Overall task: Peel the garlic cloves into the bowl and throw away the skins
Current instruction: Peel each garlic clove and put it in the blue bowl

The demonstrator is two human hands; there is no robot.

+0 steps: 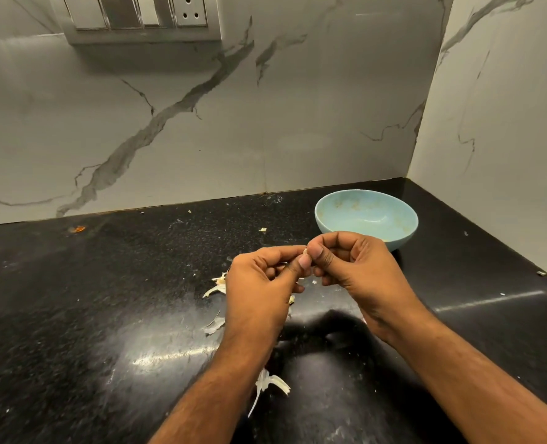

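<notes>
Both hands, left hand [259, 277] and right hand [352, 267], pinch one tiny garlic clove [305, 251] just in front of the blue bowl [366, 219]; skins [216, 288] lie on the tabletop [105, 299] near the bowl

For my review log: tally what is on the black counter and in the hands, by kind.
Light blue round bowl: 1
Garlic clove, mostly hidden, pinched by left hand and right hand: 1
Larger pale papery garlic skin pieces: 3
Total: 5
</notes>
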